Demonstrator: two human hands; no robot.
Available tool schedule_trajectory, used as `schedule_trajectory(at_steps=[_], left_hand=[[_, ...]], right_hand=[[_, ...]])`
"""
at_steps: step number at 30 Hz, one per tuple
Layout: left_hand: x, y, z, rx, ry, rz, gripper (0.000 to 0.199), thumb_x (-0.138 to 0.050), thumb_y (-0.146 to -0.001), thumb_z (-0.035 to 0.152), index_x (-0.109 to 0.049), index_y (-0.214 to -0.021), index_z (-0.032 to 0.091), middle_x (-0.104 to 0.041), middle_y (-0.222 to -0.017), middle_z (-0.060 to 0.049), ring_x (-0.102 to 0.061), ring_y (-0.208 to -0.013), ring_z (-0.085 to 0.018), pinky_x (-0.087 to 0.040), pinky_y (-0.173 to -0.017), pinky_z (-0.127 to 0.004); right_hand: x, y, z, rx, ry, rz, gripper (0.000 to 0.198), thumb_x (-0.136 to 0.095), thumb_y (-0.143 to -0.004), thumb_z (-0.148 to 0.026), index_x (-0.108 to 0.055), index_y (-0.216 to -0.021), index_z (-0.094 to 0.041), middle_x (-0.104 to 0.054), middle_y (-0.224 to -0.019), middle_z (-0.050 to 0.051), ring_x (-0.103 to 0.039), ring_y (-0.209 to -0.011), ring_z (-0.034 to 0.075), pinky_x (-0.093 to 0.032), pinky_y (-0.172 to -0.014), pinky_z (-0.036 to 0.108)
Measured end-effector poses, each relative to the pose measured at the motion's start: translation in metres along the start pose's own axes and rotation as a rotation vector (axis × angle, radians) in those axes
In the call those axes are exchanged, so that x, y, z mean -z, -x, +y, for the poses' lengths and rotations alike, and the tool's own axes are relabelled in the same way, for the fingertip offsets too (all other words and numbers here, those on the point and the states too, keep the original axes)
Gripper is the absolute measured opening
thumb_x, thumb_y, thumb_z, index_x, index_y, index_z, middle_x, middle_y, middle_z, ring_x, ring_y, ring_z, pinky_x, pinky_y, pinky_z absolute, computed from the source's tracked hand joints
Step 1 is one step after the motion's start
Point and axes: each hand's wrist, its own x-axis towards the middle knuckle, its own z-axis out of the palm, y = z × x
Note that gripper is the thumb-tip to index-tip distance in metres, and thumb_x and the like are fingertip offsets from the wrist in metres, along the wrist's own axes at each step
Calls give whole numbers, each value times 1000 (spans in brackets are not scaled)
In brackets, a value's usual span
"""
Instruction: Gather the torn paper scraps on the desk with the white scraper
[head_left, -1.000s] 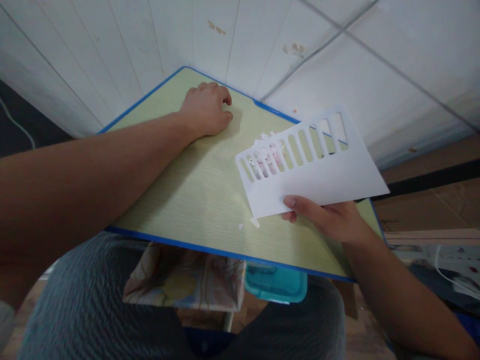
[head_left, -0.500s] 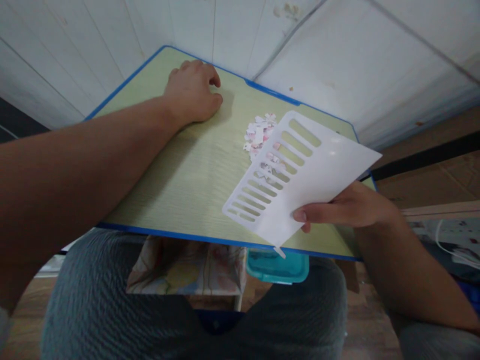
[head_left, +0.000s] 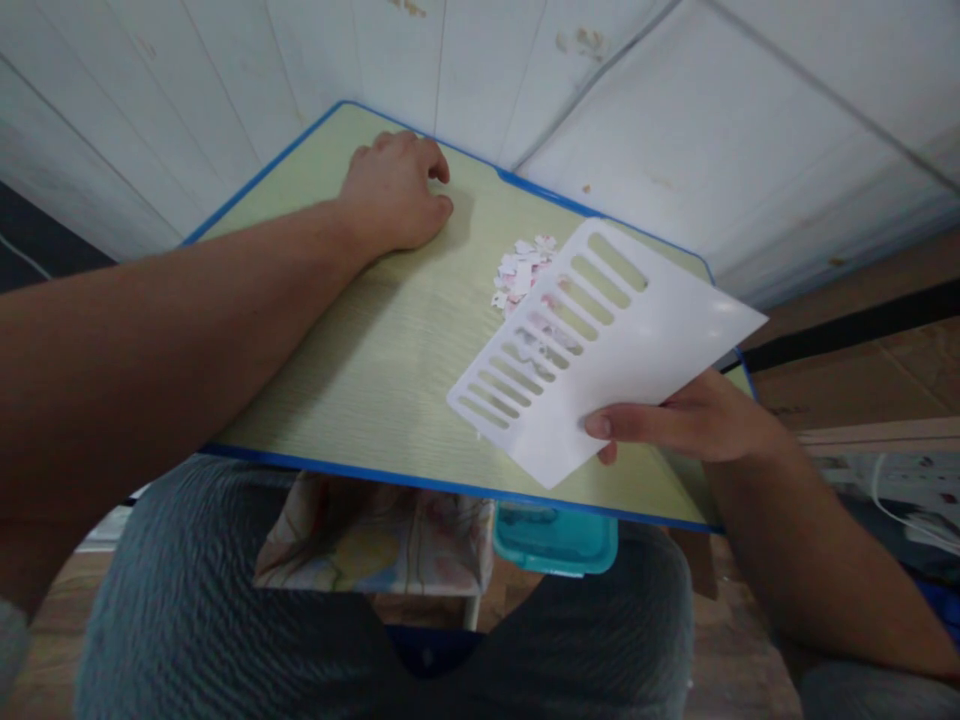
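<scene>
White slotted sheet [head_left: 634, 345] juts from right hand [head_left: 679, 425].

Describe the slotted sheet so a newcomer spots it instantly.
Find the pale, blue-edged tabletop. Over its right part, the right hand grips a white sheet, partly hiding the paper scraps. Unlike those small scraps, it is one large piece with a row of rounded slots.

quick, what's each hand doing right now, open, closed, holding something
Left hand: partly open, loosely curled at the table; nothing held that I can see.
Right hand: closed, gripping the white slotted sheet, thumb on top.
</scene>
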Motion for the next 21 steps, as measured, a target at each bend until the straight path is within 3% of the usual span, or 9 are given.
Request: schedule_trajectory(at_steps=[4, 7, 9, 14, 17, 21], left_hand=[[-1, -1, -3, 9, -50, 2, 51, -67, -102, 27, -83, -151, 26, -76, -160, -9, -65, -154, -38, -53, -134, -59], [-2, -1, -4, 7, -40, 14, 48, -69, -101, 29, -84, -146, 33, -78, -156, -4, -66, -151, -35, -53, -133, -51], [-2, -1, -4, 8, -24, 14, 46, -69, -101, 30, -84, -145, 35, -79, -154, -4, -66, -150, -34, -52, -133, -49], [2, 2, 1, 6, -37, 0, 50, -68, -102, 24, -83, -150, 22, -77, -158, -11, -66, -153, -38, -52, -133, -55], [3, 2, 2, 8, -8, -9, 51, -68, -101, 27, -83, -150, 31, -76, -161, -7, -64, -155, -39, -50, -135, -60], [2, 2, 0, 10, -6, -11, 54, -67, -99, 28, -83, -151, 27, -75, -162, -9, -63, -157, -40, -49, -136, -61]], right_hand=[[-3, -3, 9, 76, 68, 440, 32, -93, -99, -36, -79, -72, -26, -77, -66, 1, -74, -60, 23, -69, -60, 35], [-3, -5, 15, 89, 111, 589, 35, -94, -96, -31, -75, -66, -27, -75, -63, 0, -72, -59, 23, -68, -60, 37], [-4, -6, 15, 76, 125, 577, 35, -93, -94, -31, -75, -65, -28, -75, -64, 1, -72, -59, 24, -68, -60, 39], [-5, -8, 10, 46, 173, 475, 39, -94, -98, -46, -77, -69, -27, -77, -66, 4, -74, -62, 26, -69, -61, 41], [-6, -9, 9, 35, 195, 406, 44, -93, -101, -52, -77, -68, -27, -78, -67, 4, -75, -62, 26, -68, -62, 40], [-8, -7, 9, 34, 172, 363, 40, -93, -101, -52, -78, -73, -29, -79, -66, 2, -75, -61, 25, -68, -62, 39]])
